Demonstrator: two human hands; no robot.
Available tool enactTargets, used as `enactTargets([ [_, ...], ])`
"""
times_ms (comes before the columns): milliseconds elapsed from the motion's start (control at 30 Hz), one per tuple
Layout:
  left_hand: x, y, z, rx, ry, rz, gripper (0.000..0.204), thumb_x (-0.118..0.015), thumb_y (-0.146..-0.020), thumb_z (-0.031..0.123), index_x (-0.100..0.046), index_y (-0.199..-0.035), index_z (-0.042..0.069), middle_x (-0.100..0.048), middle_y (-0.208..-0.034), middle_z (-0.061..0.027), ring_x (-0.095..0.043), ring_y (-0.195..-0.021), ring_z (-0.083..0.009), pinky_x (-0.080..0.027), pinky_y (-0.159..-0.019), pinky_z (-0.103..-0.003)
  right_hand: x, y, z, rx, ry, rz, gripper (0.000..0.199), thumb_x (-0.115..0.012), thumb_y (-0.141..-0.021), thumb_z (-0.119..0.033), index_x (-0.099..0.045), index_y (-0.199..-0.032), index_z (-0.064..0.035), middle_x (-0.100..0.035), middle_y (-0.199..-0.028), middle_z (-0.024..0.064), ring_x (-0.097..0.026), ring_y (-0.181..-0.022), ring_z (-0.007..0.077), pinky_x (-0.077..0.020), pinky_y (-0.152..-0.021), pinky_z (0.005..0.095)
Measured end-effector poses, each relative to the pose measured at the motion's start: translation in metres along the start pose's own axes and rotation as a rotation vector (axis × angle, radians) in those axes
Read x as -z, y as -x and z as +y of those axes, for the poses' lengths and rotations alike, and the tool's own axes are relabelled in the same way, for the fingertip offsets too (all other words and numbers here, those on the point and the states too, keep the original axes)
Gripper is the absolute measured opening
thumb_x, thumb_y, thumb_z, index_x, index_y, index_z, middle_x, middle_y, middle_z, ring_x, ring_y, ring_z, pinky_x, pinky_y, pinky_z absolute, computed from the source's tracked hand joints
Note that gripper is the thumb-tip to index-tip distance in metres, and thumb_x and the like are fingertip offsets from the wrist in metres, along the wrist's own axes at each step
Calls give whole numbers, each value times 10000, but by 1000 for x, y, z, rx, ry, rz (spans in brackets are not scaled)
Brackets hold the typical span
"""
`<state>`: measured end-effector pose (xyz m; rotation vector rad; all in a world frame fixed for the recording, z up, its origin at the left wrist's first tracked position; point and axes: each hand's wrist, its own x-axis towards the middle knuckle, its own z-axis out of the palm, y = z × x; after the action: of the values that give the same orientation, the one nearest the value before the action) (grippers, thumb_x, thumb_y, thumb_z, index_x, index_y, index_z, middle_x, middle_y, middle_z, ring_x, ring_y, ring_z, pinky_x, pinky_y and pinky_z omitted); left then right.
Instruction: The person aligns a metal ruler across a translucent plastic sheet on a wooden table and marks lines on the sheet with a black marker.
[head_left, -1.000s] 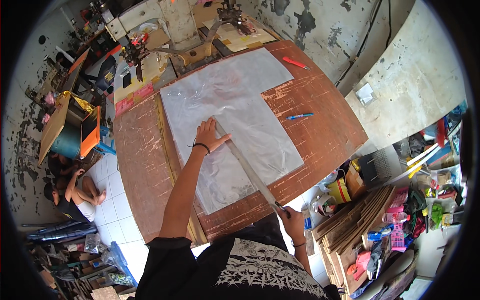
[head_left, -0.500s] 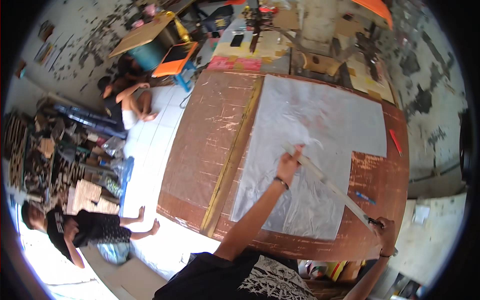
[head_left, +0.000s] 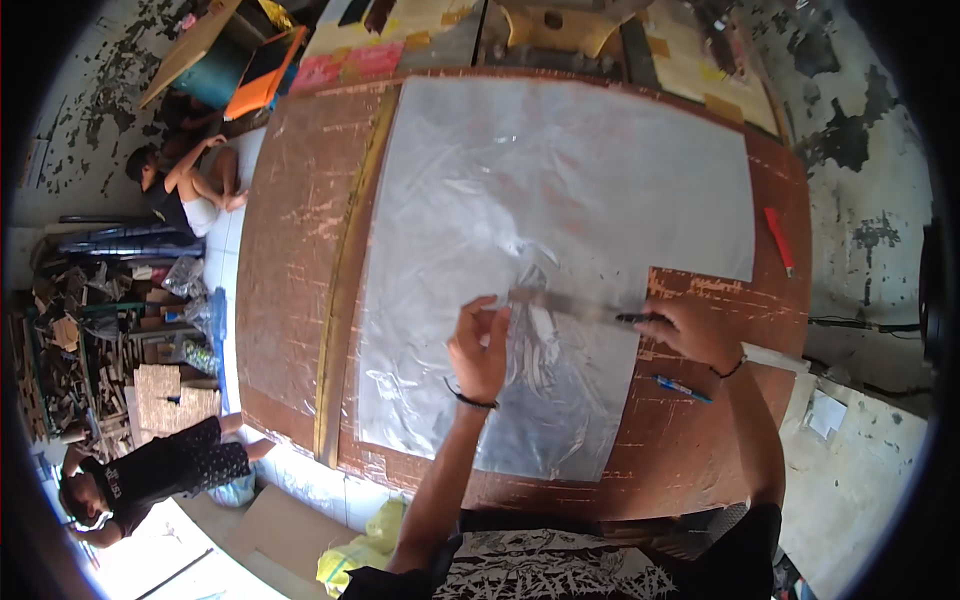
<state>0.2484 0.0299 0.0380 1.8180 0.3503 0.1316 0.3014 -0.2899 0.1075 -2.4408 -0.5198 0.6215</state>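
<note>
A long pale straight ruler (head_left: 575,303), blurred by motion, lies slantwise over a clear plastic sheet (head_left: 440,220). My right hand (head_left: 695,330) is closed round the ruler and a slim dark pen-like tool (head_left: 640,318), whose exact kind I cannot make out. The ruler's other end shows beyond my right wrist. Close to its left end is my left hand (head_left: 478,350), fingers curved and apart from the thumb; no firm hold shows. The wrinkled sheet covers much of a brown scratched tabletop (head_left: 700,420), with a notch cut from its right side.
A red tool (head_left: 778,242) and a blue pen (head_left: 683,388) lie on the tabletop's right part. A yellowish strip (head_left: 350,250) runs along the left. Two people (head_left: 185,185) (head_left: 160,465) are on the floor at left, near stacked wood scraps (head_left: 85,370).
My view has shifted closer over the table. The ruler has turned flatter across the sheet. My left hand has come off its far end, and my right hand has moved up and inward.
</note>
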Motion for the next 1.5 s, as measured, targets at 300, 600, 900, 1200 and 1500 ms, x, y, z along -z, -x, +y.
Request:
enactTargets([
  [300,-6,-52,-16,-412,-505,74,321,-740,-908,111,-711,-1223,62,-661,-1092,-128,-602,-1004,-321,-480,-891,-439,-5,-59,18,69,71,90,187,-779,-889,-157,-690,-1046,-111,-603,-675,110,-583,-569,279,-433,-571,392],
  [600,-16,-50,-21,-403,-664,78,364,-818,-866,236,-769,-1215,143,-589,-1083,-71,-528,-977,-284,-455,-907,-440,-12,-78,32,242,79,138,434,-750,-844,-53,-676,-1235,-227,-774,-893,-49,-715,-712,193,-545,-637,327],
  [900,-20,-50,-24,-431,-729,68,351,-808,-882,211,-768,-1214,106,-613,-1144,-56,-518,-1016,-272,-450,-912,-418,-14,-83,35,237,-7,138,462,-761,-807,-8,-703,-1216,-214,-795,-936,-52,-757,-797,149,-567,-654,284],
  [1200,-20,-49,-26,-487,-778,23,352,-752,-925,134,-734,-1270,63,-674,-1279,-54,-544,-1089,-294,-456,-968,-413,-14,-84,35,238,-2,139,446,-777,-800,-28,-716,-1205,-205,-797,-928,-50,-761,-789,148,-572,-654,283],
  [1500,-21,-50,-26,-558,-968,-14,327,-694,-964,113,-728,-1287,75,-698,-1207,-94,-569,-1067,-325,-484,-959,-438,-8,-58,40,153,236,140,383,-819,-827,-202,-723,-1197,-220,-658,-886,-21,-637,-698,182,-533,-642,327],
])
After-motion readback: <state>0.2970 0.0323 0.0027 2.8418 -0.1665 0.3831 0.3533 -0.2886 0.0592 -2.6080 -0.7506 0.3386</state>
